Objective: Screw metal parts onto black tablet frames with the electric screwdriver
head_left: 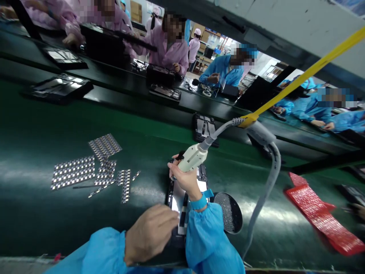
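My right hand [185, 179] is closed around a white electric screwdriver [193, 157], its tip pointing down at a black flat device [179, 198] lying on the green bench. A grey cable [265, 182] runs from the screwdriver up to a yellow strap [308, 72]. My left hand [149, 234] rests on the near end of the black device, fingers curled over its edge and pressing it down. Both arms wear blue sleeves.
Sheets and strips of small silvery parts [85, 167] lie to the left. A round black dish [229, 211] sits right of the device, red strips [319, 213] farther right. More black devices [61, 88] ride the belt; several workers in pink and blue sit across it.
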The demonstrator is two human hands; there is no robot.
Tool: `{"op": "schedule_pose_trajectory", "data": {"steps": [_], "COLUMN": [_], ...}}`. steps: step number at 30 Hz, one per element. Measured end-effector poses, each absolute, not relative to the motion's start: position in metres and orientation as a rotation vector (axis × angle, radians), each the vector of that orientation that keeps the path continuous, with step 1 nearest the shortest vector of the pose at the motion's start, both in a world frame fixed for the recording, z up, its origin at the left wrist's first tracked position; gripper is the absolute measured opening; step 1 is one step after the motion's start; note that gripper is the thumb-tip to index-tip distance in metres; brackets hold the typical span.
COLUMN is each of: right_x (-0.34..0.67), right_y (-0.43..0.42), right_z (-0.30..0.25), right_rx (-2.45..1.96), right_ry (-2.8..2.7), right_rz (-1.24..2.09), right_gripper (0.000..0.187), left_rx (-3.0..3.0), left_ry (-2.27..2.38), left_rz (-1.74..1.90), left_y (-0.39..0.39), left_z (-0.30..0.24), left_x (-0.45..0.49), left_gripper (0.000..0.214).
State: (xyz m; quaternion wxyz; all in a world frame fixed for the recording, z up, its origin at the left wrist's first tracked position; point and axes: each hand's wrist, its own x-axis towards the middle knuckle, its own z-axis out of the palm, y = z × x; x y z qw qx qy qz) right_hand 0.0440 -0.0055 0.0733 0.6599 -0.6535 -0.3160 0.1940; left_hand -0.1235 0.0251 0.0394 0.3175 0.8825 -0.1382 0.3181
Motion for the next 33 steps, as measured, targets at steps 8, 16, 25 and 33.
{"op": "schedule_pose_trajectory", "data": {"steps": [8,16,25,33], "right_x": [0.042,0.035,0.042,0.027], "right_y": [-0.005,-0.017,-0.07,-0.067], "right_z": [0.071,0.107,0.092,0.056], "right_rx": [-1.459,-1.239,-1.165,-1.233], "right_ry": [-0.699,-0.712,-0.604,-0.544], "right_rz": [0.428,0.306,0.469,0.666], "right_gripper": [0.021,0.039,0.077,0.057], "left_rx": [2.425,2.682,3.041,3.224], "left_ry": [-0.518,-0.338,-0.14,0.541], "left_rz": [0.859,0.995,0.524,0.135], "left_y": [-0.018,-0.034,0.072,0.195], "left_z": [0.031,0.004,0.011,0.055], "left_x": [-0.122,-0.125,-0.052,0.049], "left_gripper": [0.025,0.032,0.033,0.027]}}
